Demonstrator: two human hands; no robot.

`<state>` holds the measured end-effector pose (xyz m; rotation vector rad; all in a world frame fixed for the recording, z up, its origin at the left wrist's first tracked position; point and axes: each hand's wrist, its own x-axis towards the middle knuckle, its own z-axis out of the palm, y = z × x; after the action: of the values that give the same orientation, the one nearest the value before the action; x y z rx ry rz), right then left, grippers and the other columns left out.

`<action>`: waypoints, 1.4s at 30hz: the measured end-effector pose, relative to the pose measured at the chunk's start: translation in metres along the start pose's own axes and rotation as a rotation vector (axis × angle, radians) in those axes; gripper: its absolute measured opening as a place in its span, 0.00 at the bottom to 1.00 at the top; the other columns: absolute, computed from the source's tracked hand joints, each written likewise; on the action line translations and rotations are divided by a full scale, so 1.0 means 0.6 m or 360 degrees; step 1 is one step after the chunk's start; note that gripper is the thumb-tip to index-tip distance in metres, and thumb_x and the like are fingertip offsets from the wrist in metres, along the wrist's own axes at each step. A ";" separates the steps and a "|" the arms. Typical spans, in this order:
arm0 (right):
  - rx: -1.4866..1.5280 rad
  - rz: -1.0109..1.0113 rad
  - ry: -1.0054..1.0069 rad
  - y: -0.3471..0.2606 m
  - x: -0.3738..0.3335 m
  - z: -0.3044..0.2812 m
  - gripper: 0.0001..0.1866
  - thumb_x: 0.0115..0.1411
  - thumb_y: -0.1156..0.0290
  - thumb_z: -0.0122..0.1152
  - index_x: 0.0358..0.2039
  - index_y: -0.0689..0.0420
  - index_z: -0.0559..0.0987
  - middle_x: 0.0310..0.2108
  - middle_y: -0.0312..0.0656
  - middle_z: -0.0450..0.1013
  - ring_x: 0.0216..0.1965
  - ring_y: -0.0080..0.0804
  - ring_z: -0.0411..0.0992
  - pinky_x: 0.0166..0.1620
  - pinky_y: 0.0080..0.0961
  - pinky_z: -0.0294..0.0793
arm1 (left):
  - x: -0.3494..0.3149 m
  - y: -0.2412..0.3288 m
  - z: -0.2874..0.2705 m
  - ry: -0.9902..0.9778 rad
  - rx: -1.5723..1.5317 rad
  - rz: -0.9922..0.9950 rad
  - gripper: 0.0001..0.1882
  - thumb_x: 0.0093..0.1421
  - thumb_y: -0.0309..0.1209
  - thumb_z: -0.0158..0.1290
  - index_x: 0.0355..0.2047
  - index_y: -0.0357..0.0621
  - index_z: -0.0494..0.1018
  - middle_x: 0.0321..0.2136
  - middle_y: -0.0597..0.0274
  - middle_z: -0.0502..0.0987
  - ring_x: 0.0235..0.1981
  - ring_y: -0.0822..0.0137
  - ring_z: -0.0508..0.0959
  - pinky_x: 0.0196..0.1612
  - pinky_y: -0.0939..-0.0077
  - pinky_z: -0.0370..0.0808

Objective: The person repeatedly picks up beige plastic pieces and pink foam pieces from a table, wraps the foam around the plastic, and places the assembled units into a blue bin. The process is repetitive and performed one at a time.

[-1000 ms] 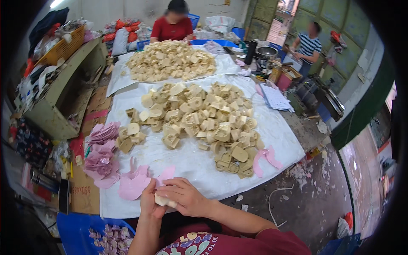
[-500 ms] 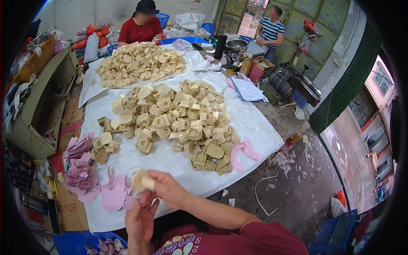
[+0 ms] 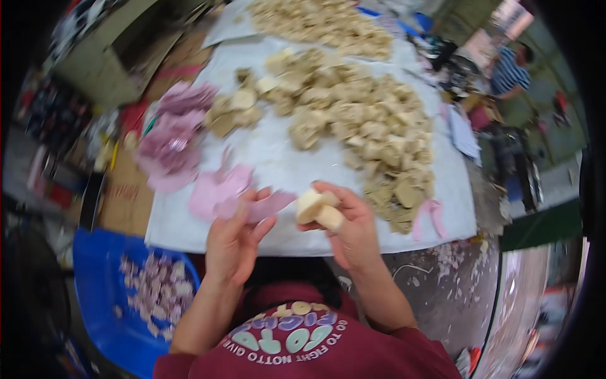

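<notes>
My left hand (image 3: 237, 237) pinches a thin pink curved strip (image 3: 278, 205) between thumb and fingers, its free end pointing right. In my right hand (image 3: 353, 224) is a cream block heel (image 3: 315, 205), apparently a shoe part, gripped at its right side. Strip and heel are close together over the front edge of the white-covered table (image 3: 278, 158); blur hides whether they touch. Flat pink cut pieces (image 3: 214, 189) lie just beyond my left hand. Past my right hand spreads a large heap of similar cream heels (image 3: 372, 120).
Stacked pink pieces (image 3: 170, 139) sit at the table's left. Below them stands a blue bin (image 3: 95, 309) holding many small pinkish pieces (image 3: 161, 290). Another cream heap (image 3: 328, 25) is farther back. A person in a striped shirt (image 3: 510, 72) stands at the far right.
My view has tilted down and swung left. My hands have drawn apart; the pink strip now shows stretched out from the left hand, while the right still grips the cream heel.
</notes>
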<state>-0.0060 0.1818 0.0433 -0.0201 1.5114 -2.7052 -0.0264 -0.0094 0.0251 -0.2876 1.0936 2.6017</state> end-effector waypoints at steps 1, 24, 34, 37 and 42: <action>-0.0225 -0.0101 0.0085 0.001 -0.012 0.020 0.18 0.57 0.78 0.62 0.50 0.64 0.74 0.46 0.45 0.75 0.44 0.35 0.76 0.45 0.30 0.78 | -0.002 0.002 -0.001 0.0013 -0.0040 0.0010 0.21 0.68 0.36 0.47 0.55 0.33 0.65 0.52 0.49 0.72 0.56 0.56 0.72 0.55 0.61 0.73; -0.1574 -0.1232 -0.0228 0.013 -0.008 0.056 0.19 0.42 0.83 0.70 0.38 0.61 0.77 0.39 0.46 0.76 0.42 0.43 0.75 0.44 0.32 0.77 | -0.044 -0.005 0.024 -0.0425 -0.0235 0.0172 0.23 0.71 0.38 0.39 0.59 0.33 0.63 0.54 0.43 0.71 0.57 0.55 0.71 0.59 0.62 0.70; -0.2137 -0.1409 -0.0237 -0.011 0.011 0.044 0.18 0.39 0.75 0.69 0.34 0.55 0.76 0.34 0.37 0.74 0.39 0.38 0.69 0.43 0.36 0.62 | -0.038 0.017 0.023 -0.0127 0.0745 0.0560 0.14 0.66 0.31 0.52 0.44 0.31 0.77 0.42 0.50 0.80 0.44 0.68 0.78 0.52 0.73 0.73; -0.2269 -0.1336 -0.0338 -0.021 0.010 0.049 0.18 0.39 0.74 0.67 0.33 0.56 0.76 0.32 0.37 0.72 0.38 0.38 0.68 0.43 0.37 0.60 | -0.040 0.022 0.013 -0.0116 0.0680 0.0326 0.14 0.64 0.31 0.52 0.41 0.30 0.77 0.45 0.44 0.78 0.45 0.65 0.78 0.50 0.69 0.75; -0.2476 -0.1221 -0.0475 -0.031 0.009 0.056 0.17 0.39 0.74 0.65 0.33 0.58 0.75 0.31 0.40 0.69 0.39 0.40 0.67 0.44 0.39 0.60 | -0.037 0.026 0.007 -0.0152 0.0435 -0.0003 0.14 0.65 0.30 0.51 0.43 0.30 0.77 0.46 0.47 0.78 0.46 0.66 0.78 0.50 0.69 0.75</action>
<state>-0.0110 0.1627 0.0767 -1.0905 3.3094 -0.8458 -0.0116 -0.0210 0.0445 -0.1007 1.3916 2.3973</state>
